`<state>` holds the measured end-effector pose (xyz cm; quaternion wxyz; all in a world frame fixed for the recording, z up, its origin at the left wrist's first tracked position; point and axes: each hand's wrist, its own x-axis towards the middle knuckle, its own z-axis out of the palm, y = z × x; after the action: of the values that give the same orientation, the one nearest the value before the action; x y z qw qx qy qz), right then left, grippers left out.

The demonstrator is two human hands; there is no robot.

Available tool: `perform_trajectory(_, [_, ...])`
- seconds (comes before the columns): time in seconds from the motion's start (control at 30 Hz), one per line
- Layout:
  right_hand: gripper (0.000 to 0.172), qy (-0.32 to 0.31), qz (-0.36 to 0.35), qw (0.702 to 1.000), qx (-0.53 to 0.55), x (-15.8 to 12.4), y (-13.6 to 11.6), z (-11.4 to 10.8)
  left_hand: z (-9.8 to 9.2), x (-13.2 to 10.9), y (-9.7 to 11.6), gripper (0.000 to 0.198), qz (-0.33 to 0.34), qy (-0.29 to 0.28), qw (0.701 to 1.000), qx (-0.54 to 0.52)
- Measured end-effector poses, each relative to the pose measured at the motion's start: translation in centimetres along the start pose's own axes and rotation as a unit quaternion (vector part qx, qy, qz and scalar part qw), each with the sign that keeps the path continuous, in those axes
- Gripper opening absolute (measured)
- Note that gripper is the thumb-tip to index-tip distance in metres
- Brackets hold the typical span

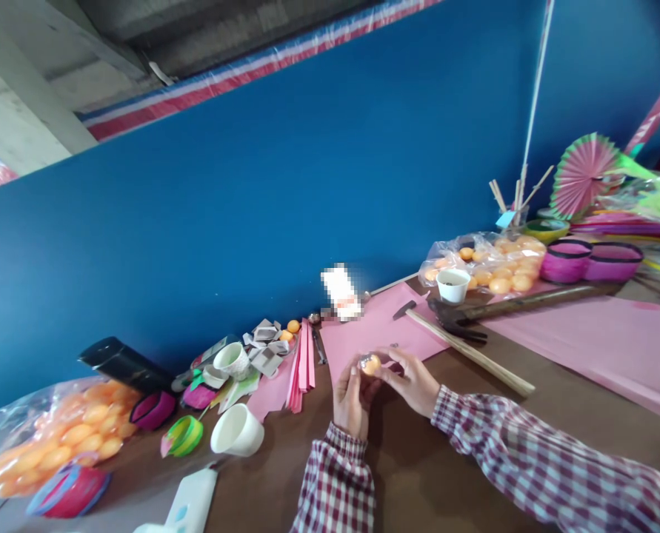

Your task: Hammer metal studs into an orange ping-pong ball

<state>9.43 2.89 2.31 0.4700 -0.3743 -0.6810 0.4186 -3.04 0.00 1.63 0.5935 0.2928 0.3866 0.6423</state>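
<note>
An orange ping-pong ball point(371, 365) sits between my two hands, above the near edge of a pink paper sheet point(349, 344). My left hand point(352, 400) grips it from the left and below, fingers curled. From the other side, the thumb and fingertips of my right hand point(410, 379) close on the same ball. A small silvery patch shows on its upper left; what it is I cannot make out. Just beyond the right hand, a small hammer point(468, 349) with a wooden handle lies partly on the paper.
A larger claw hammer point(457, 314) lies farther right, near a white cup point(452, 286) and a bag of orange balls point(507, 270). Left are a white cup point(237, 430), pink paper strips point(304, 370) and another ball bag point(68, 437). A blue partition point(252, 207) stands behind.
</note>
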Motion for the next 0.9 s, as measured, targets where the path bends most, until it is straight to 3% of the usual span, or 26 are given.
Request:
perform_trajectory(0.27, [0.034,0.005,-0.022,0.999,-0.029,0.0,0.3,0.0,0.2,0.2,0.2,0.033,0.008,0.027,1.000,0.008])
perform_trajectory(0.5, [0.032,0.012,-0.063,0.995,-0.071,-0.2,0.4,0.2,0.4,0.0,-0.1,0.030,0.014,0.001,1.000,0.007])
perform_trajectory(0.6, [0.038,-0.003,-0.074,0.994,-0.075,0.4,0.6,-0.7,0.3,0.1,0.0,0.029,0.012,0.019,1.000,-0.011])
perform_trajectory(0.67, [0.038,0.022,-0.056,0.993,-0.098,1.1,1.1,-2.0,0.1,0.4,0.0,0.027,0.010,0.040,0.998,-0.041])
perform_trajectory(0.8, [0.026,0.121,-0.043,0.954,-0.271,2.3,2.6,-4.9,-0.4,0.9,0.2,0.023,-0.017,0.087,0.993,-0.077])
perform_trajectory(0.9, [0.025,0.073,-0.052,0.918,-0.385,2.7,3.5,-5.7,-0.5,1.0,0.4,0.020,-0.024,0.093,0.992,-0.080])
